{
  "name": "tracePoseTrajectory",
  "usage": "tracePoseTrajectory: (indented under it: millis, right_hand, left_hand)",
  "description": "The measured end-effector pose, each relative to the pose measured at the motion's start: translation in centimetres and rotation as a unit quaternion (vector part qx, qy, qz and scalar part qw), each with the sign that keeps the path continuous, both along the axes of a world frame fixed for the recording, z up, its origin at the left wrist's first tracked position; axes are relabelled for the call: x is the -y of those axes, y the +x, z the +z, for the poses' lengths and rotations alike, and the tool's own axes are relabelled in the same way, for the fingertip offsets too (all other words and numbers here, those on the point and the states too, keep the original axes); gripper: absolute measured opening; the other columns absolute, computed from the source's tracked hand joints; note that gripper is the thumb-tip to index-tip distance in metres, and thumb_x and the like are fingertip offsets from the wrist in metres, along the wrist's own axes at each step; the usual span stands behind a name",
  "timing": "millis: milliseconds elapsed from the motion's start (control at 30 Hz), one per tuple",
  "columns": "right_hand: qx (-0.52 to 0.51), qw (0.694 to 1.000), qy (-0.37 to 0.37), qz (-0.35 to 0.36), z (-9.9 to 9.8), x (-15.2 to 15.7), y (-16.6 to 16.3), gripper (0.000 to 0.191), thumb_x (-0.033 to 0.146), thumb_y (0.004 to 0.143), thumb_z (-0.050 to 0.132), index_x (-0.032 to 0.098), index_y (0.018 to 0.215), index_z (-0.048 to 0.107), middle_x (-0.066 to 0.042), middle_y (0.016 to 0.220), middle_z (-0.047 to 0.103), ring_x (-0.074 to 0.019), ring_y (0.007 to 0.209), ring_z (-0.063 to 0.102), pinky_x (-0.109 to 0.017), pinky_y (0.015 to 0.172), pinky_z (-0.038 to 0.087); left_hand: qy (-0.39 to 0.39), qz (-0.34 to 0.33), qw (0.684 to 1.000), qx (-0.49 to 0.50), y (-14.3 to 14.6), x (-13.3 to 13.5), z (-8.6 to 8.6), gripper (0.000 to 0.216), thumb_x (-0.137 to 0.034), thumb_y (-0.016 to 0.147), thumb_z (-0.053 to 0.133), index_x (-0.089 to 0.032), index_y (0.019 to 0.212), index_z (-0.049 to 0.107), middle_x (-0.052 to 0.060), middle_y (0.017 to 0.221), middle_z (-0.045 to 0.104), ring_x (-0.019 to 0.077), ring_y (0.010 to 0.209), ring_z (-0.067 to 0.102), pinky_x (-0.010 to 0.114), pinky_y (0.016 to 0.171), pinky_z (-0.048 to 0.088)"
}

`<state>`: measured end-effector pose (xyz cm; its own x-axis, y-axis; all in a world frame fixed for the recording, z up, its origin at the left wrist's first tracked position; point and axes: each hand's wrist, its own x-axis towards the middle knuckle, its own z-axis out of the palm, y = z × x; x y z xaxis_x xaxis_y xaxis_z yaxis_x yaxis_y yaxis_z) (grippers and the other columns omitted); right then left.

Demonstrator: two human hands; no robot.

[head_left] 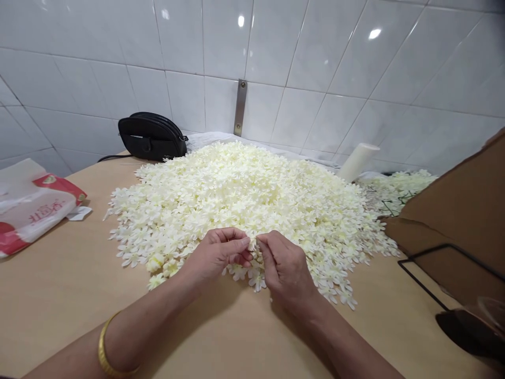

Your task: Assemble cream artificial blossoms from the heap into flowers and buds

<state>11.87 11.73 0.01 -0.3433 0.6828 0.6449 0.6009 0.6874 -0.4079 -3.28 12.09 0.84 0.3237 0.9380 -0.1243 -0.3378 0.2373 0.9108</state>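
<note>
A broad heap of pale cream artificial flowers [244, 184] covers the middle of the table. At its near edge my left hand [221, 250] is closed, thumb and forefinger pinched together. My right hand [286, 263] faces it in a similar pinch, with the fingertips close to those of the left. Between the two pinches shows a small whitish artificial flower [253, 243], mostly covered by the fingers and hard to tell from the blossoms behind. A few yellower blossoms [155, 262] lie left of my left hand. A gold bangle [103, 347] circles my left forearm.
A black bag [152, 137] stands at the back left, and a red-and-white plastic package [35, 205] lies at the left. Behind the heap on the right leans a white roll [358, 162]. A brown cardboard box [457, 210] and a black metal frame [424, 279] take up the right side.
</note>
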Motion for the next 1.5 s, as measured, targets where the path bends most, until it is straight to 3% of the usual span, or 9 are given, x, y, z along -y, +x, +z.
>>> tracePoseTrajectory:
  millis: [400,533,667,767,867,1000,1067,1300,1500]
  right_hand:
    - [-0.186,0.953,-0.238,0.017,0.6,-0.3,-0.1,0.018,0.025,0.083,0.045,0.016,0.07,0.053,0.002,0.059,0.049,-0.0098,0.055,0.045,-0.022,0.053,0.036]
    - [-0.34,0.877,-0.332,0.073,1.0,-0.8,0.5,0.016,0.028,0.079,0.052,0.017,0.069,0.055,0.002,0.06,0.053,-0.0095,0.058,0.049,-0.022,0.06,0.04]
    - [-0.499,0.748,-0.411,0.15,0.9,-1.8,1.3,0.011,0.026,0.071,0.062,0.017,0.068,0.057,0.002,0.059,0.056,-0.0081,0.054,0.05,-0.022,0.059,0.041]
    - [-0.538,0.706,-0.43,0.166,0.8,-2.3,1.7,0.012,0.023,0.066,0.066,0.017,0.066,0.056,0.002,0.058,0.056,-0.0079,0.053,0.05,-0.023,0.058,0.042]
    - [-0.51,0.75,-0.402,0.123,0.9,-2.3,1.8,0.014,0.027,0.068,0.064,0.017,0.066,0.055,0.002,0.059,0.055,-0.0087,0.053,0.049,-0.025,0.058,0.042]
    - [-0.306,0.921,-0.238,-0.038,0.9,-2.1,2.1,0.016,0.029,0.079,0.051,0.017,0.069,0.053,0.001,0.061,0.052,-0.0113,0.058,0.048,-0.025,0.058,0.039]
    - [-0.165,0.971,-0.144,-0.097,0.7,-2.1,2.2,0.019,0.026,0.083,0.044,0.017,0.068,0.052,0.0,0.06,0.049,-0.0118,0.056,0.045,-0.024,0.054,0.036]
    - [0.093,0.987,0.014,-0.128,-0.3,-2.5,2.0,0.02,0.014,0.083,0.038,0.014,0.077,0.057,-0.007,0.072,0.057,-0.0188,0.071,0.051,-0.032,0.067,0.038]
    - [-0.084,0.996,-0.009,-0.03,1.0,-1.1,1.2,0.014,0.016,0.083,0.044,0.017,0.089,0.057,-0.005,0.08,0.058,-0.0156,0.074,0.054,-0.028,0.065,0.043]
  left_hand:
    - [-0.022,0.011,1.0,-0.002,0.0,0.2,0.5,0.006,-0.016,0.066,0.06,-0.014,0.065,0.054,-0.001,0.05,0.055,0.0082,0.046,0.05,0.018,0.043,0.038]
    - [-0.042,0.014,0.998,-0.049,-0.1,0.4,1.0,0.007,-0.011,0.061,0.054,-0.014,0.058,0.049,-0.003,0.043,0.051,0.0013,0.032,0.03,0.014,0.033,0.017]
    - [-0.063,0.006,0.997,-0.044,0.1,0.6,1.3,0.009,-0.015,0.061,0.057,-0.014,0.061,0.047,-0.001,0.048,0.055,0.001,0.032,0.031,0.014,0.034,0.014]
    - [-0.08,-0.005,0.997,-0.017,0.1,0.6,1.2,0.012,-0.016,0.06,0.058,-0.015,0.063,0.047,-0.002,0.047,0.055,0.0026,0.033,0.035,0.014,0.033,0.015]
    - [-0.097,0.016,0.995,0.011,0.0,0.5,1.3,0.014,-0.017,0.062,0.059,-0.016,0.063,0.045,0.0,0.049,0.057,0.0039,0.035,0.039,0.014,0.033,0.018]
    - [-0.095,0.074,0.992,0.03,-0.3,0.2,1.6,0.017,-0.018,0.063,0.059,-0.017,0.061,0.043,-0.001,0.049,0.056,0.0037,0.035,0.038,0.014,0.033,0.022]
    - [-0.085,0.093,0.992,0.013,-0.4,0.2,1.7,0.016,-0.018,0.063,0.059,-0.017,0.061,0.044,-0.001,0.049,0.055,0.004,0.036,0.039,0.013,0.034,0.024]
    - [-0.019,0.073,0.994,-0.074,-0.1,0.6,1.3,0.015,-0.022,0.066,0.061,-0.015,0.062,0.049,-0.002,0.05,0.055,0.0025,0.036,0.036,0.014,0.035,0.025]
    - [-0.017,0.064,0.995,-0.068,0.1,0.6,1.2,0.015,-0.025,0.069,0.06,-0.015,0.063,0.05,-0.003,0.05,0.055,0.0026,0.036,0.038,0.014,0.036,0.025]
